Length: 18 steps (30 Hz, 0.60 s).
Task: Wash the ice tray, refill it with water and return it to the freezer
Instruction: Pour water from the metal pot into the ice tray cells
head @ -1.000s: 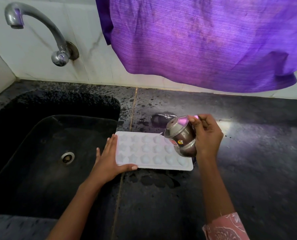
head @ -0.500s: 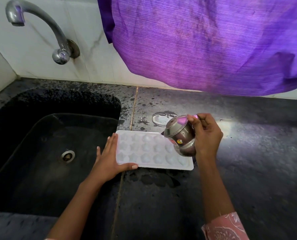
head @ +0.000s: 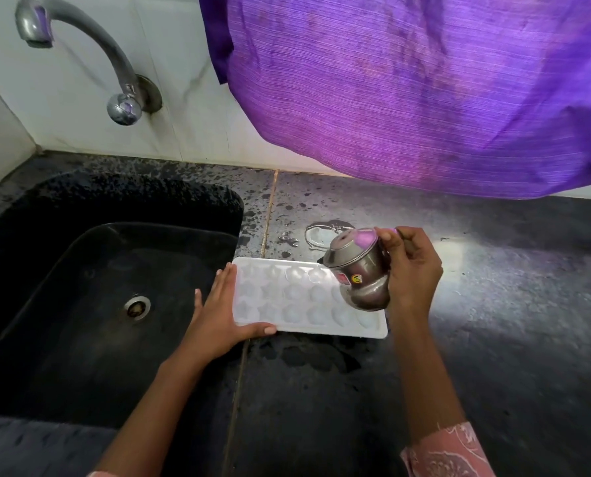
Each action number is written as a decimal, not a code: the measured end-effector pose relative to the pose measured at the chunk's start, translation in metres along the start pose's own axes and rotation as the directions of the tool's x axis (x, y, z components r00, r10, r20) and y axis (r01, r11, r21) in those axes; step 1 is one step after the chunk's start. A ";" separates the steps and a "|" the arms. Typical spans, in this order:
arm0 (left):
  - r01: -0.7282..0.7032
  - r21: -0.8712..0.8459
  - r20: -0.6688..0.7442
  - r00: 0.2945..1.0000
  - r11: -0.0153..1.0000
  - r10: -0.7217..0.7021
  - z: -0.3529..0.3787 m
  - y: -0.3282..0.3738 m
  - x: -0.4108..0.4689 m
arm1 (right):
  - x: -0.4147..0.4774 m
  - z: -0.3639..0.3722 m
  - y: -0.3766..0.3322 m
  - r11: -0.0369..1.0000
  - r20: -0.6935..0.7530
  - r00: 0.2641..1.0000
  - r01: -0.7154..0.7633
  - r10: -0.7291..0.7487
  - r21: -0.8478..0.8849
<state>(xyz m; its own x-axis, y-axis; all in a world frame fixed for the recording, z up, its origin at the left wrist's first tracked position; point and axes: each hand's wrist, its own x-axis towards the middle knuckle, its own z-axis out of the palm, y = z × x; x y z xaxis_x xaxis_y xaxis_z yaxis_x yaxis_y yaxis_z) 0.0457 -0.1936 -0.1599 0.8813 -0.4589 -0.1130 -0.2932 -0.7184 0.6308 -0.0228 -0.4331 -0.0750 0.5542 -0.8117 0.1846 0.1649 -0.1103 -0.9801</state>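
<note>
A white ice tray (head: 287, 301) lies flat on the dark counter, just right of the sink. My left hand (head: 218, 321) rests flat against its left end, fingers straight, thumb along the near edge. My right hand (head: 412, 270) grips a small steel pot (head: 359, 270) tilted to the left above the tray's right end, mouth toward the back cells. Whether water runs out of it I cannot tell.
A black sink (head: 80, 304) with a drain (head: 137, 306) fills the left. A curved tap (head: 80, 46) sticks out of the white wall above it. A purple cloth (head: 407, 91) hangs over the wet counter (head: 493, 321). A puddle (head: 318, 235) lies behind the tray.
The pot has stayed tilted over the tray's right end and both hands have barely moved. The view has shifted slightly.
</note>
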 end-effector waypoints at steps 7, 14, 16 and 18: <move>0.001 0.005 0.003 1.000 1.000 -0.001 0.000 0.000 0.000 | -0.003 0.008 0.001 1.000 0.027 1.000 -0.006 0.006 0.015; 0.001 0.001 0.011 1.000 1.000 -0.001 0.000 0.001 0.000 | -0.005 0.015 0.001 0.998 0.055 0.998 0.033 -0.030 -0.050; -0.001 0.000 0.010 1.000 1.000 0.001 0.000 0.002 0.000 | -0.005 0.017 0.000 0.997 0.066 0.997 0.040 -0.035 -0.065; -0.001 0.000 0.009 1.000 1.000 0.001 0.000 0.002 0.000 | -0.005 0.019 0.000 0.995 0.078 0.996 0.050 -0.044 -0.081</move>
<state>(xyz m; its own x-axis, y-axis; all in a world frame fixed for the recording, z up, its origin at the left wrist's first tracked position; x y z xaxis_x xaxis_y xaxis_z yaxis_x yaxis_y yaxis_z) 0.0448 -0.1946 -0.1586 0.8776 -0.4643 -0.1192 -0.2942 -0.7180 0.6308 -0.0106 -0.4181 -0.0749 0.6083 -0.7589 0.2325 0.1261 -0.1968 -0.9723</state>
